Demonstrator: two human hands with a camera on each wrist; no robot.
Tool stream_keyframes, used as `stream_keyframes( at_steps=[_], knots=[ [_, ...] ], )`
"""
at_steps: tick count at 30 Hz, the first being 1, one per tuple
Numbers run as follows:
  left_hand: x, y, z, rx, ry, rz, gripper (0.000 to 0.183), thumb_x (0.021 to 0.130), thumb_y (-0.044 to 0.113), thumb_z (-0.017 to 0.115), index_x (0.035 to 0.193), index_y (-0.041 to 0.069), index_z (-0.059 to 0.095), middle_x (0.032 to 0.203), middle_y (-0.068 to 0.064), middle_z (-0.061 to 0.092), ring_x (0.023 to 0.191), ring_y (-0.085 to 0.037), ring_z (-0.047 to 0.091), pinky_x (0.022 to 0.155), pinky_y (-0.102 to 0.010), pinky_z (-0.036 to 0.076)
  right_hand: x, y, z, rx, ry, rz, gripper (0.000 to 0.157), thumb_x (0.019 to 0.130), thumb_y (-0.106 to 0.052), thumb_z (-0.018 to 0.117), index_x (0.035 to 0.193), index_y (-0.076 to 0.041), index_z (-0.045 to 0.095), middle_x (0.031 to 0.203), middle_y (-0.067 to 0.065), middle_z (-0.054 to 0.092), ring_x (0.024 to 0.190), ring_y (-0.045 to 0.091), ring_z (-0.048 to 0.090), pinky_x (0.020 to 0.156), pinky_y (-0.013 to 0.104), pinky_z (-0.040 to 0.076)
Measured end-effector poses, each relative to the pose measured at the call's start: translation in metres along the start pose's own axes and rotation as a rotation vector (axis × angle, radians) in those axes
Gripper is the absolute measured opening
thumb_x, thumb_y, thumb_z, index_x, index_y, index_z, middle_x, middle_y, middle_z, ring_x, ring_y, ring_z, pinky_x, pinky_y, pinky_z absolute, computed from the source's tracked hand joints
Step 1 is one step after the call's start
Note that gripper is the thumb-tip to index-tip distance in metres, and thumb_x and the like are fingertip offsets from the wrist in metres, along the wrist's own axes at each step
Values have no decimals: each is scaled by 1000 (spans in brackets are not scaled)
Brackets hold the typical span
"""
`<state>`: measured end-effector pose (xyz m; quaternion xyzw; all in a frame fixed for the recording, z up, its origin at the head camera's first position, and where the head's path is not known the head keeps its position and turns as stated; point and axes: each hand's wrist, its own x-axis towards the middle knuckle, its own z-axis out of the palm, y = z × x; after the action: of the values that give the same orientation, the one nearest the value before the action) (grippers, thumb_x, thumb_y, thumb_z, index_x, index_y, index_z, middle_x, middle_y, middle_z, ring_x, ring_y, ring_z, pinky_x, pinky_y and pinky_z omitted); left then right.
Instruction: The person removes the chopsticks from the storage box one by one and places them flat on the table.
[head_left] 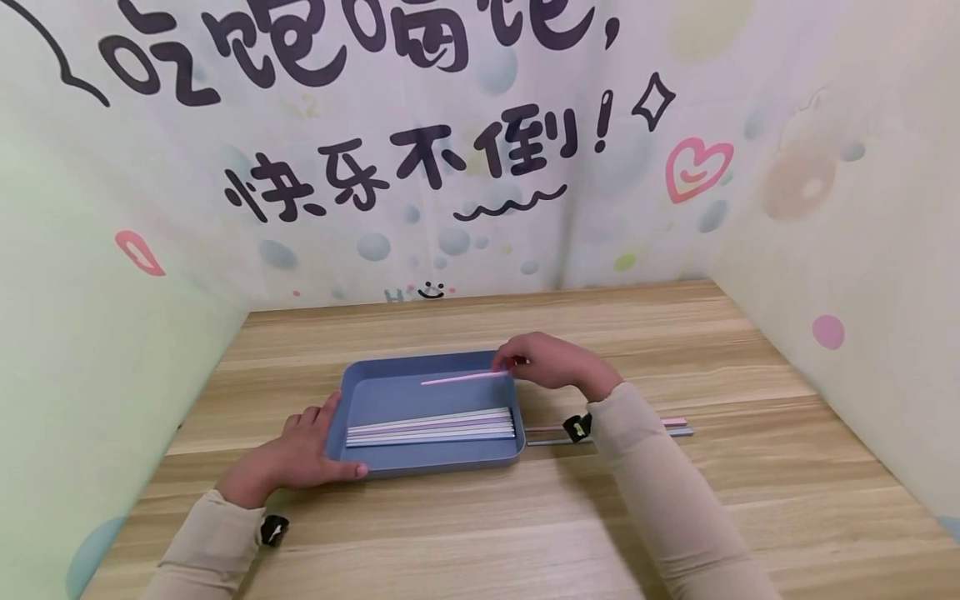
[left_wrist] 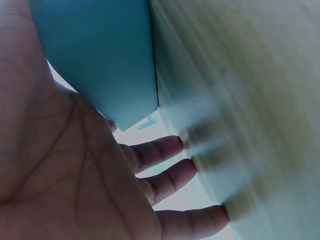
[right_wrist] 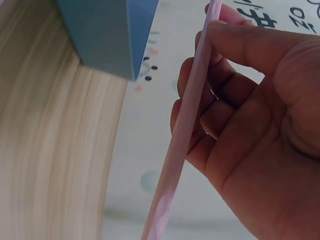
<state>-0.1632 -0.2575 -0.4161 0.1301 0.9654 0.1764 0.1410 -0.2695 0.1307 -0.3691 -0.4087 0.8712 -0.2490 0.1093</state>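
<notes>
My right hand [head_left: 546, 360] pinches a thin pink chopstick [head_left: 461, 378] between thumb and fingers, over the right rim of a blue tray [head_left: 390, 392]. In the right wrist view the chopstick [right_wrist: 186, 115] runs through the pinch, past the curled fingers. Its far part reaches over the tray's inside. A bundle of pale, lilac and bluish chopsticks [head_left: 431, 427] lies in the front half of the tray. My left hand [head_left: 303, 454] rests at the tray's left front corner, its thumb along the front rim. The left wrist view shows its fingers spread, with fingertips [left_wrist: 215, 220] on the table.
More chopsticks [head_left: 678, 432], with pink and blue ends, lie on the wooden table [head_left: 450, 533] right of the tray, partly hidden under the right forearm. A printed white cloth wall [head_left: 495, 250] closes the back, with side walls left and right.
</notes>
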Motion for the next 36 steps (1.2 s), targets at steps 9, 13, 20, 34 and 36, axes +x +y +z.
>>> stream_keyframes(
  at_steps=[9,13,20,34,36],
  knots=[
    [1,1,0,10,-2,2,128,74,67,75,152,-7,6,137,-41,32,120,-59,32,93,-65,37,-29,21,-9,25,2,59,21,96,3,56,105,-8,71,82,-2,57,77,15,52,71,33,45],
    [0,1,0,1,-4,4,128,75,66,75,152,-7,5,138,-42,30,122,-60,30,94,-66,36,-40,29,-12,37,-7,88,21,95,4,55,105,-6,70,82,-3,56,76,15,51,72,34,44],
    [1,0,0,-14,-1,15,126,75,65,75,153,-6,5,138,-42,31,122,-60,30,94,-65,36,-58,42,-13,57,-16,162,21,96,3,54,105,-7,70,84,-2,57,76,15,50,71,33,44],
    [1,-1,0,-26,8,21,126,75,65,75,152,-6,7,138,-43,31,123,-59,30,95,-66,35,-97,66,-11,65,8,191,21,94,5,54,104,-7,68,83,-3,55,76,15,49,71,33,42],
    [1,-1,0,-22,6,18,126,75,65,75,152,-6,6,138,-43,30,123,-59,30,95,-66,35,-101,68,-10,69,7,202,21,94,5,54,104,-8,68,83,-2,56,76,15,49,71,33,42]
  ],
)
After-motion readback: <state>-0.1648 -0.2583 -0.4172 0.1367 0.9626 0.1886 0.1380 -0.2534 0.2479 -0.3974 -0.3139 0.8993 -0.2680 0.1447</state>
